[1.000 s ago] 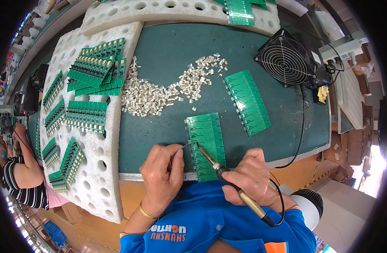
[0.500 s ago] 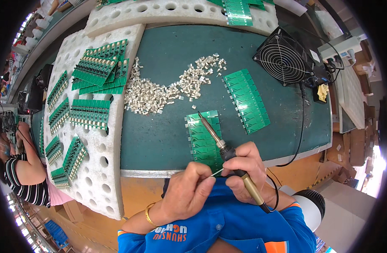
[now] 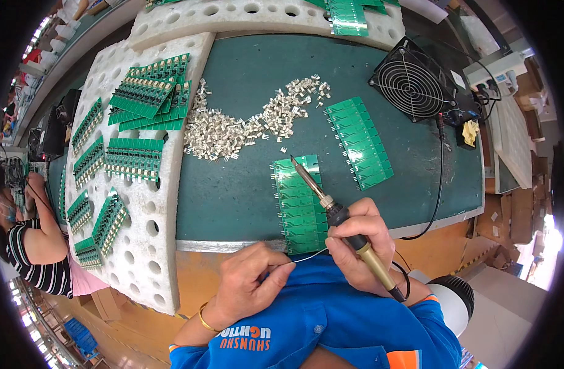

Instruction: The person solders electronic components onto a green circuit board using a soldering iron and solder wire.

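Observation:
My right hand [image 3: 366, 243] is closed round a soldering iron [image 3: 338, 215], whose tip points up and left over the top end of a green circuit board panel [image 3: 299, 203]. Between my hands runs a thin silvery solder wire [image 3: 310, 255]. My left hand [image 3: 252, 280] pinches one end of it; the other reaches the fingers of my right hand. Small white pin connectors sit along the panel's left edge. One loose connector [image 3: 283, 149] lies just beyond it, in front of a pile of the same connectors [image 3: 223, 136].
Another green panel [image 3: 360, 147] lies to the right. A black fan [image 3: 411, 86] stands at the far right, near the iron's cable [image 3: 440, 178]. On the left, a white foam board [image 3: 143, 246] with holes carries several populated boards [image 3: 134, 158]. A co-worker [image 3: 39, 240] sits farther left.
My hands have drawn apart, the left toward the left and the right slightly rightward. A longer stretch of solder wire shows between them. The iron stays in my right hand.

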Tool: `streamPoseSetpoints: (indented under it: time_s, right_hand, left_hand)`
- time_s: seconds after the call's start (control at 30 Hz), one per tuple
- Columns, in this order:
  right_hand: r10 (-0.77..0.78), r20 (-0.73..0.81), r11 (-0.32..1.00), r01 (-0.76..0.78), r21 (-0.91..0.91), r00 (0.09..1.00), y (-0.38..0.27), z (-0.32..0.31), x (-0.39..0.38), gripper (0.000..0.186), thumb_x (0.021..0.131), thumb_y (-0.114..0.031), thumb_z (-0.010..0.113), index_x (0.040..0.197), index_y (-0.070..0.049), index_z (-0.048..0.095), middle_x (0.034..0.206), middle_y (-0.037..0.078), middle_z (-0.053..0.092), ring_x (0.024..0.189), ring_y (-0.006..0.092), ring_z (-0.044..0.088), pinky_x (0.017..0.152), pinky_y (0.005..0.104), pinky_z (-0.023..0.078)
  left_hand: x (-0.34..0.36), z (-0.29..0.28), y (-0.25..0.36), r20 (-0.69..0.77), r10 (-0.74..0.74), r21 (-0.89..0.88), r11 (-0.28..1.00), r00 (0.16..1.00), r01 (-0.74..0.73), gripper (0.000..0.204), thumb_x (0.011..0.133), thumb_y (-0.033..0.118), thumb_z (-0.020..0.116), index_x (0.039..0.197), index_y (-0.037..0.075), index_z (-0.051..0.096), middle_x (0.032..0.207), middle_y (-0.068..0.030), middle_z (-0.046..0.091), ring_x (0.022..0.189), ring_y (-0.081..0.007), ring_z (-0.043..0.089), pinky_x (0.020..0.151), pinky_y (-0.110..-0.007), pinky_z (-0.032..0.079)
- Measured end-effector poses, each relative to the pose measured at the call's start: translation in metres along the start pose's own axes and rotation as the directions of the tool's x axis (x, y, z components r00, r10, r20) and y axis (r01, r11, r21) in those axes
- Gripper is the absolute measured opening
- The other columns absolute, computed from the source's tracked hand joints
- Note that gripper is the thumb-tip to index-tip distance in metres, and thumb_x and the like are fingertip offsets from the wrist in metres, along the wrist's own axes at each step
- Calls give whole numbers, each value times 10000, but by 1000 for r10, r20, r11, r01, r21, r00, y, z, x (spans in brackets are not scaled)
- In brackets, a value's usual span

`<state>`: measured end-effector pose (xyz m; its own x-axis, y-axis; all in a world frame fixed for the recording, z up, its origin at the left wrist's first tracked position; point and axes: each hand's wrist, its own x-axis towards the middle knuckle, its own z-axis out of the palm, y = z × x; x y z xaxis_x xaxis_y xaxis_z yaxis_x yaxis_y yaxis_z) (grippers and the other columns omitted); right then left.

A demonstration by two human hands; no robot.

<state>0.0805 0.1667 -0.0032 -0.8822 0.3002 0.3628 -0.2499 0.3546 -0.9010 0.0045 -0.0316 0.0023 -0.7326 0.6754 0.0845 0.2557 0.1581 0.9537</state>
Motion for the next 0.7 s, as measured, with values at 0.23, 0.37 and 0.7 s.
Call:
streamPoseSetpoints:
  time_s: [0.23,0.37,0.7]
  right_hand:
    - [-190,108,961,208,-180,976,-2,-13,-1,272,792,-150,764,998,1,673,780,91,561,630,213,525,538,317,421]
    - [-216,176,947,249,-201,960,1,-15,-7,263,794,-234,750,958,-33,706,748,76,550,604,217,519,529,335,377]
    - [-190,150,948,221,-227,970,-1,-9,-7,259,721,-72,734,974,-32,691,702,45,559,561,201,523,528,340,379]
  left_hand:
    - [-12,-5,-10,-312,-60,200,971,948,128,101,777,-14,752,754,32,665,614,-36,553,457,-104,463,433,-268,353]
    - [-10,1,-9,-334,36,281,958,942,63,131,796,2,738,742,31,622,611,-20,523,483,-77,425,449,-239,302]
    - [-1,10,-12,-343,44,300,952,938,65,123,779,-1,740,731,35,632,591,-22,518,468,-86,444,433,-250,324]
